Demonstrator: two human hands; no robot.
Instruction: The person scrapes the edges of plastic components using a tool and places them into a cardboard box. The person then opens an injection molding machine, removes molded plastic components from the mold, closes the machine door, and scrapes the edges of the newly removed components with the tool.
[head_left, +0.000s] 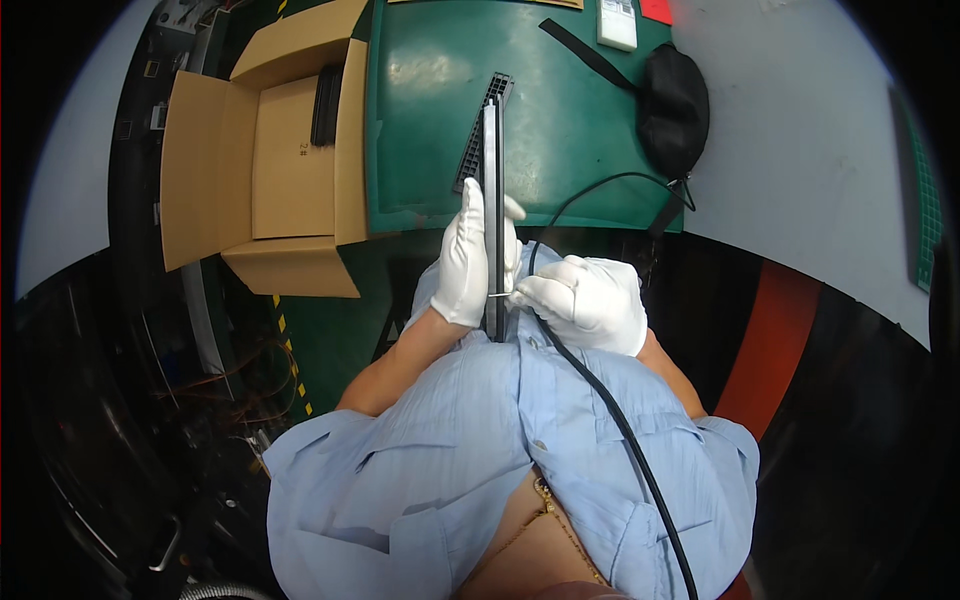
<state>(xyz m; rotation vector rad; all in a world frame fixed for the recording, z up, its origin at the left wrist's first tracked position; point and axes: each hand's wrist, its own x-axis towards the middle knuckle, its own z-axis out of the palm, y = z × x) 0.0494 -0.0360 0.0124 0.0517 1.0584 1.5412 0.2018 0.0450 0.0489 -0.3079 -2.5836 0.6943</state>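
My left hand (465,262), in a white glove, grips a long, narrow black and grey part (494,190) seen edge-on. It stands upright against my front, its far end over the green table. The left fingers reach round its right side. My right hand (590,298), also gloved, is closed in a pinch on a thin metal pin-like piece (500,295), whose tip meets the part's near section. What kind of tool this is, I cannot make out. Behind the long part lies a dark gridded strip (470,160), partly hidden by it.
An open cardboard box (295,190) with dark strips (326,105) inside stands at left. On the green table (430,110) lie a black pouch (672,110) with a strap and a white block-shaped item (617,25). A black cable (615,410) runs across my front to the pouch.
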